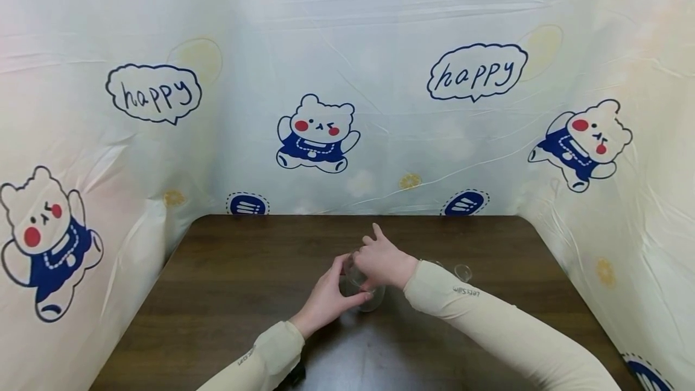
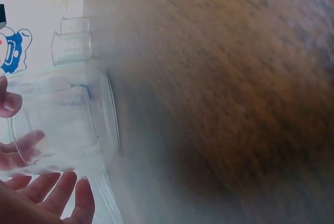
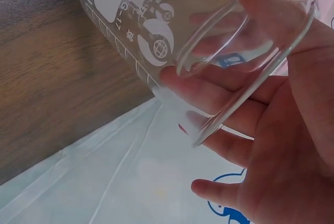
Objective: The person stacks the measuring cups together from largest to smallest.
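A large clear glass beaker stands on the table, with white printed markings in the right wrist view. My left hand holds it from the left, thumb on the near side and fingers round the far side. Inside it, a smaller clear vessel, apparently another beaker, shows through the glass in the left wrist view. My right hand reaches over the top and grips the rim of the inner vessel, with its index finger sticking up. Overlapping transparent glass makes the exact contact hard to see.
Two smaller clear glass vessels stand to the right; one shows beyond the right sleeve in the head view. A dark brown wooden table lies beneath, with a printed curtain along its back and sides.
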Available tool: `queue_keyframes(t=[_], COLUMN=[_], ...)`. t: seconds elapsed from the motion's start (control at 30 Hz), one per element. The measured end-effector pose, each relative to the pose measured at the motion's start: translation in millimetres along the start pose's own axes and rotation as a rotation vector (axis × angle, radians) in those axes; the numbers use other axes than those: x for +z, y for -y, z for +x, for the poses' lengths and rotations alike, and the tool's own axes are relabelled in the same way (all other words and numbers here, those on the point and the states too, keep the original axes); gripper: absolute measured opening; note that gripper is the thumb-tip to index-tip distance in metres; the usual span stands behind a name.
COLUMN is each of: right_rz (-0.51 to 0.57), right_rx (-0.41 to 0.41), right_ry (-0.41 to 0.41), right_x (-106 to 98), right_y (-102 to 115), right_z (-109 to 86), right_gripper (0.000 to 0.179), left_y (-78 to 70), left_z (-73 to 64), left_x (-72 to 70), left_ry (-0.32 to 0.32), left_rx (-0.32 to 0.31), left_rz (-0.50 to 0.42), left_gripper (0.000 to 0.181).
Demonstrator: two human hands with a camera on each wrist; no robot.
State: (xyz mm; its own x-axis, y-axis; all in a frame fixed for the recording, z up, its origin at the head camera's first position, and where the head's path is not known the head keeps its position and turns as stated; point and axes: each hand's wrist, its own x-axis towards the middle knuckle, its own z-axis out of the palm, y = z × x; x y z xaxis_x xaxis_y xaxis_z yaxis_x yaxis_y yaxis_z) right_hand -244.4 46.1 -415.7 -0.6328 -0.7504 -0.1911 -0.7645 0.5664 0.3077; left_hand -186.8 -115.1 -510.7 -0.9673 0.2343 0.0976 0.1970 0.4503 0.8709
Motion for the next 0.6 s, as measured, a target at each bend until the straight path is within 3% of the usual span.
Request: queue_keyframes(t=[0.6], right_rz=[0.025], right_rx=[0.04], right_ry=[0.073], right_x=[-1.9], right_y=[8.2], right_z=[2.0], right_gripper=[0.033], left_y=[0.3], left_z=[-0.5], left_x=[0.6], left_ry=[-0.005], left_rx=[0.009], left_rz=[0.009], left_gripper=[0.089])
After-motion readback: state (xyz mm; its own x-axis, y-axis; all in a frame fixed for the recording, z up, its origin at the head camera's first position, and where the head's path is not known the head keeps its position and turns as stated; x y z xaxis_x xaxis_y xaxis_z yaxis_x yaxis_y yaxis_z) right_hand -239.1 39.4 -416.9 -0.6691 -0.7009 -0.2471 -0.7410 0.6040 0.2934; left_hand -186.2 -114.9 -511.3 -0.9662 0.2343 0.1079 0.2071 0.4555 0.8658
